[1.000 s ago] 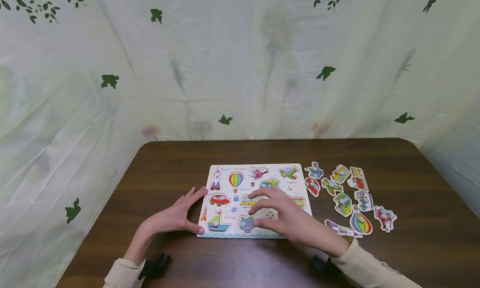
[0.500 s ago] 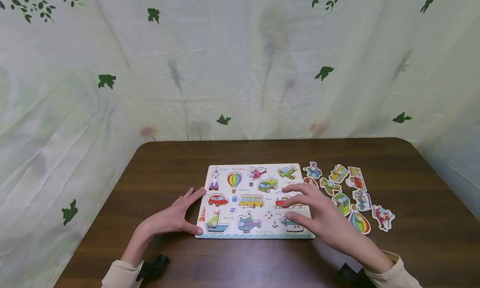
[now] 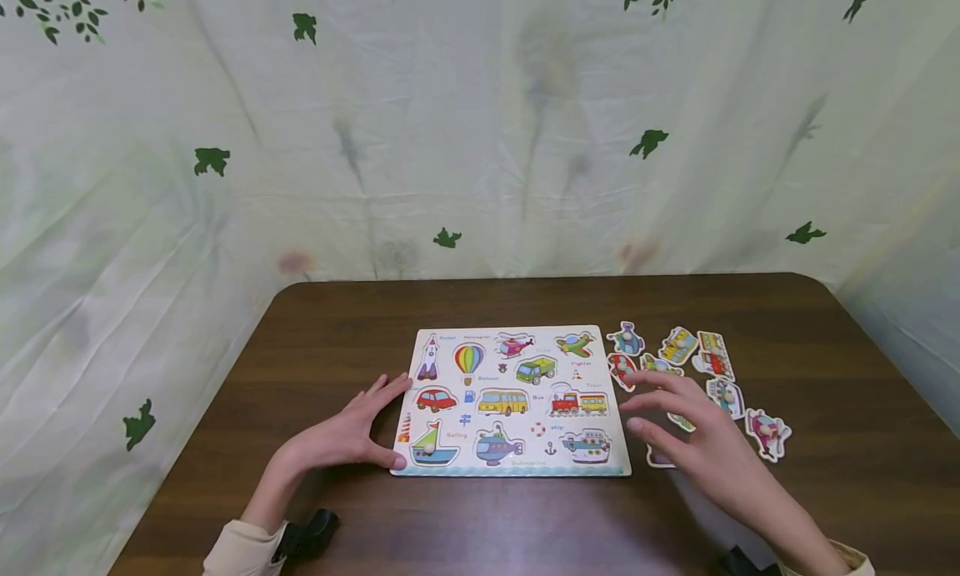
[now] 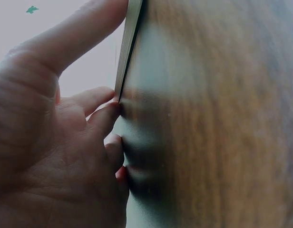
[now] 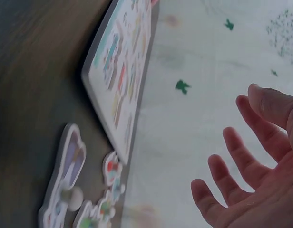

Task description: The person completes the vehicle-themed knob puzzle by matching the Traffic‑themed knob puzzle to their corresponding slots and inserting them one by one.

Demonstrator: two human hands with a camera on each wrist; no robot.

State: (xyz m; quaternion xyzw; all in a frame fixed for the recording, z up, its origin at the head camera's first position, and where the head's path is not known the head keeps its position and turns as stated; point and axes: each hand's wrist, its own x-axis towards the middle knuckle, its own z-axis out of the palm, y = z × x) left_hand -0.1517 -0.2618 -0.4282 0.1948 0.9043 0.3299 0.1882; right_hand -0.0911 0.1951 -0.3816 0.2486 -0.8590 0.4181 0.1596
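Note:
A white puzzle board (image 3: 551, 469) printed with vehicles lies flat on the table. My left hand (image 3: 352, 426) is at its left edge, thumb at the near corner and spread fingertips further up. In the left wrist view, the thumb and fingers (image 4: 106, 116) touch the board's edge. My right hand (image 3: 693, 426) hovers over the loose knobbed pieces right of the board, fingers relaxed and holding nothing. It partly covers the purple piece (image 3: 660, 457) and hides others. A red car piece (image 3: 622, 369) lies just beyond its fingertips. The right wrist view shows the purple piece (image 5: 70, 164) with its knob.
Several more pieces lie to the right, among them a yellow bus (image 3: 678, 346), a red train (image 3: 714, 356) and a pink helicopter (image 3: 767, 435). The brown table (image 3: 360, 326) ends at a pale curtain (image 3: 480, 142) with green leaf shapes.
My right hand has moved right, from above the board to above the loose pieces, uncovering the printed vehicles. My left hand has stayed at the board's left edge.

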